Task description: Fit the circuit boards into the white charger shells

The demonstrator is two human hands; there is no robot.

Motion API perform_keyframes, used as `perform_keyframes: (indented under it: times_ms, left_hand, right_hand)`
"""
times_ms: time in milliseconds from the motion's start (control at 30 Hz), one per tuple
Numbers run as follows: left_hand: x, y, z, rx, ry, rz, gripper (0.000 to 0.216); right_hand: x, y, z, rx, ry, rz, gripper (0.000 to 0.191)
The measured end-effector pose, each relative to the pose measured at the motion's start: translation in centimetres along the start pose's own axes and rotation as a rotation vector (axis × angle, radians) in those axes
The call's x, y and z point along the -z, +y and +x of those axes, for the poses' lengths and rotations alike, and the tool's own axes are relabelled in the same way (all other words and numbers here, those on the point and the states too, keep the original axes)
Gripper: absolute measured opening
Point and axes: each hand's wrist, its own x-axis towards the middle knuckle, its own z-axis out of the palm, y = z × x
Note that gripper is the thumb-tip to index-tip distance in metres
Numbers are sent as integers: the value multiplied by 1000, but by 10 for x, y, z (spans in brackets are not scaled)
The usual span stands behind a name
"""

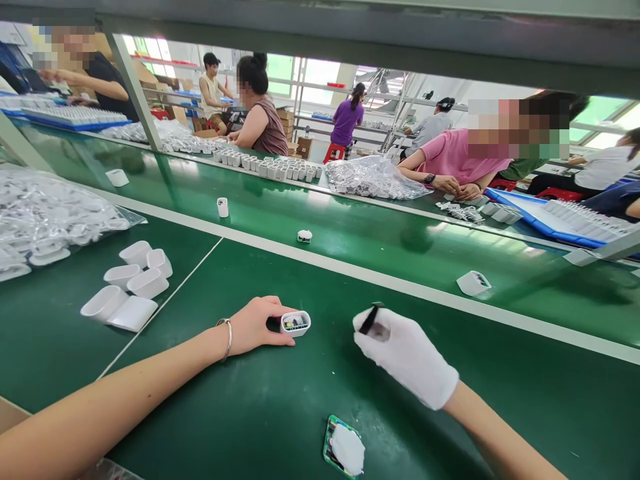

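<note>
My bare left hand (263, 323), with a silver bracelet at the wrist, grips a white oval plastic housing (295, 323) between thumb and fingers. The housing's open end faces me, and circuit parts show inside it. To the right, my white-gloved right hand (403, 353) is closed around a slim black object (371, 320); most of it is hidden by the glove, so its kind is unclear. A gap separates this hand from the housing. Below them on the green surface lies a green circuit board (344, 447) with a white pad on top.
Several empty white housings (135, 283) stand at left, beside a clear bag of white parts (45, 220). Across a pale divider strip (350, 270), a housing (473, 283) and a small board (305, 236) lie on the green belt. Co-workers sit beyond it, under an overhead beam (320, 40).
</note>
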Motion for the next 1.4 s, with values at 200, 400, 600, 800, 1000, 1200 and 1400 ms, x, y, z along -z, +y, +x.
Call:
perform_keyframes:
  times_ms: [200, 400, 600, 800, 1000, 1200, 1400]
  left_hand:
    - [1, -1, 0, -27, -6, 6, 44]
    - [1, 0, 1, -2, -37, 6, 44]
    - [1, 1, 1, -19, -37, -10, 39]
    - [4, 5, 0, 19, 1, -89, 33]
    - [8, 9, 3, 236, 188, -727, 37]
    - [17, 12, 5, 375, 245, -1275, 26]
    - [18, 13, 5, 476, 273, -1447, 21]
  right_hand:
    - [-49, -14, 24, 3, 119, 877, 36]
    - [-63, -5, 22, 15, 270, 920, 38]
    - [-66, -8, 22, 22, 263, 914, 35]
    - [-57, -4, 28, 82, 228, 796, 32]
    - [-21, 3, 36, 50, 236, 153, 29]
    - [-15, -18, 25, -52, -69, -617, 35]
    - [-19, -22, 23, -35, -67, -703, 33]
